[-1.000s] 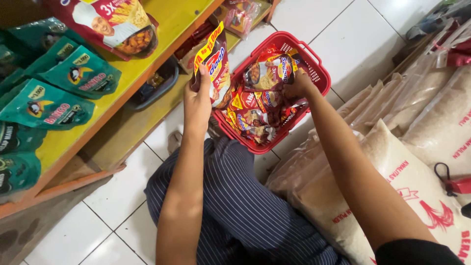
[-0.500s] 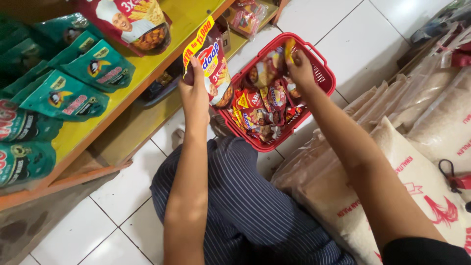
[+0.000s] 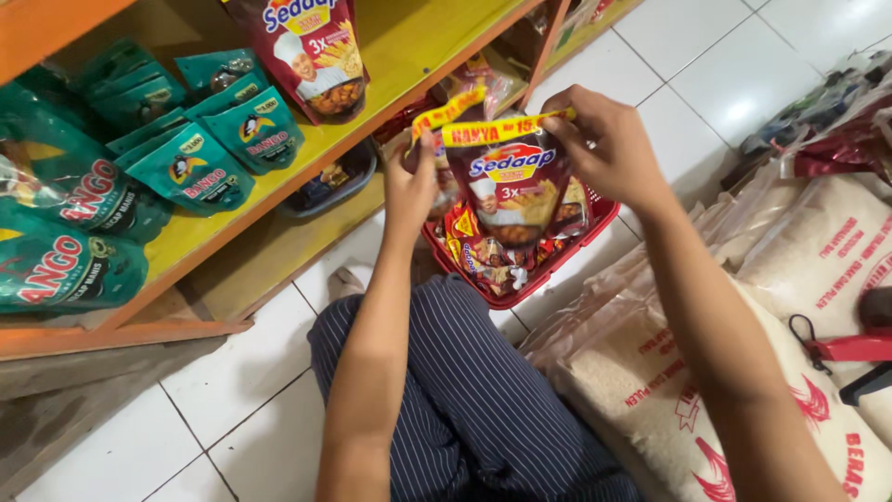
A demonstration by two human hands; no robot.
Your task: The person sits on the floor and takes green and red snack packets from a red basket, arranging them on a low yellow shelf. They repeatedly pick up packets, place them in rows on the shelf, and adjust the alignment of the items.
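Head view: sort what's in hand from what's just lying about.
In hand:
left hand and right hand, each holding a dark red pouch by its yellow top strip
red basket of similar packets under them

Lying about:
green pouches on yellow shelf
white sacks

Two hands hold two dark sauce pouches [image 3: 509, 191], and one red basket [image 3: 557, 265] sits below. One matching pouch [image 3: 311, 51] stands on the shelf; the green pouches [image 3: 209, 149] number at least six.

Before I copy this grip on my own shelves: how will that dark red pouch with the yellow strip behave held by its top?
The pouch, pinched by the right hand and left hand, hangs straight, so it is probably soft and floppy. Its glossy film may be slippery. It looks light.
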